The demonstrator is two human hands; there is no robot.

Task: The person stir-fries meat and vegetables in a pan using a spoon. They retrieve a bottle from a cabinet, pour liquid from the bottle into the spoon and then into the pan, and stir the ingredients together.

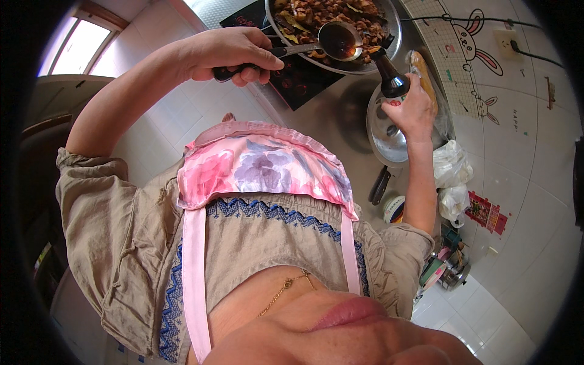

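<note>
My left hand [237, 57] grips the black handle of a metal ladle [328, 43], whose bowl holds dark brown liquid. The ladle is held above a wide metal pan [396, 34] full of browned chunks of food [315, 13] with several leaves among them. In my right hand [413, 107] is a dark glass bottle [392, 80] with a label, tilted so its neck points towards the ladle. The bottle's mouth sits close to the ladle's right rim, with its black flip cap [388, 42] open.
Under the pan is a black cooktop [303, 86] with lit red marks. A metal bowl [388, 141], a knife's dark handle [379, 185] and a white tub [393, 207] stand along the counter [315, 100]. Plastic bags [451, 166] line the tiled wall, where a socket [505, 44] holds a cord.
</note>
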